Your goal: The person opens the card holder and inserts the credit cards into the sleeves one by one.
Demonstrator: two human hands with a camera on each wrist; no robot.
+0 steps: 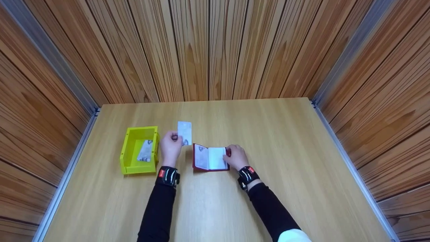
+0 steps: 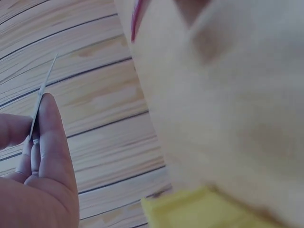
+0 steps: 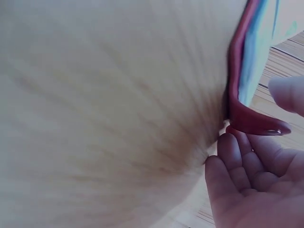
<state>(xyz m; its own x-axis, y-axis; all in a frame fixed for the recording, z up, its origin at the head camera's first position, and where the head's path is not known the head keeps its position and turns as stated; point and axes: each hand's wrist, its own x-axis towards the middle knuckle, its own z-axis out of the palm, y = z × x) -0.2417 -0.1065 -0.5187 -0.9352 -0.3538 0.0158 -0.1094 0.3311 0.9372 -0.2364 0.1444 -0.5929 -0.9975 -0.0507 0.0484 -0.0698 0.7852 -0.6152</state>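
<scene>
In the head view my left hand (image 1: 171,145) pinches a thin pale card (image 1: 185,131) with a small print near its lower edge. The left wrist view shows this card (image 2: 42,90) edge-on between thumb and fingers. A red card holder (image 1: 227,168) lies spread open to the right of it, with a printed card (image 1: 201,157) on its left side and a pale sheet (image 1: 217,158) on its right. My right hand (image 1: 238,157) grips the holder's right edge. In the right wrist view, the fingers lie beneath its red flap (image 3: 259,122), with the thumb above.
Left of my left hand stands a yellow bin (image 1: 125,151) with pale printed cards (image 1: 145,150) in it. The wooden table (image 1: 208,205) is bounded by wood-plank walls (image 1: 195,50) at the back and both sides, with metal rails (image 1: 349,151) along the sides.
</scene>
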